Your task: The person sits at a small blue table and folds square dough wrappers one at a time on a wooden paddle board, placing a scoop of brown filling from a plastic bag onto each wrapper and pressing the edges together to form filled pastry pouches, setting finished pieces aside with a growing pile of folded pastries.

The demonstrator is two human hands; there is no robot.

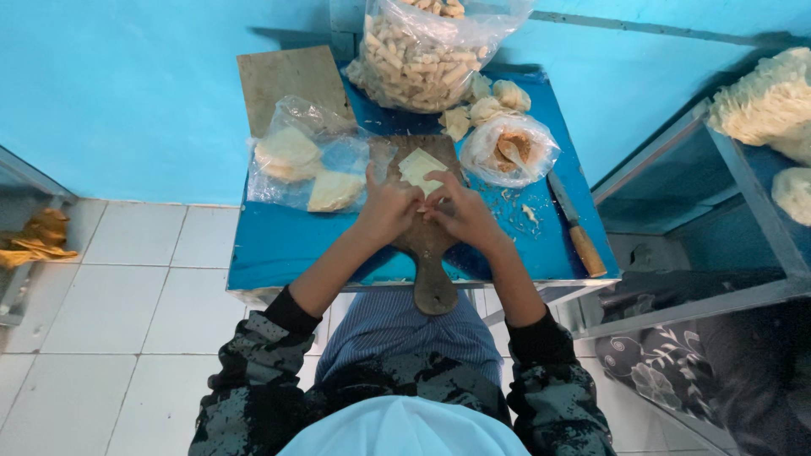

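Both hands pinched together on a small wrapper fold, left hand (pixel 387 209) and right hand (pixel 460 213) equally near; pale wrapper stack (pixel 420 167) just beyond fingertips, long axis running away on the paddle-shaped wooden board (pixel 427 245); right of fingers one filling bag (pixel 511 150), one knife (pixel 576 226); left, one bag of wrappers (pixel 308 165).

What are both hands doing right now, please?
Left hand: fingers curled at the pale wrapper on the board; grip cannot be told.
Right hand: the same.
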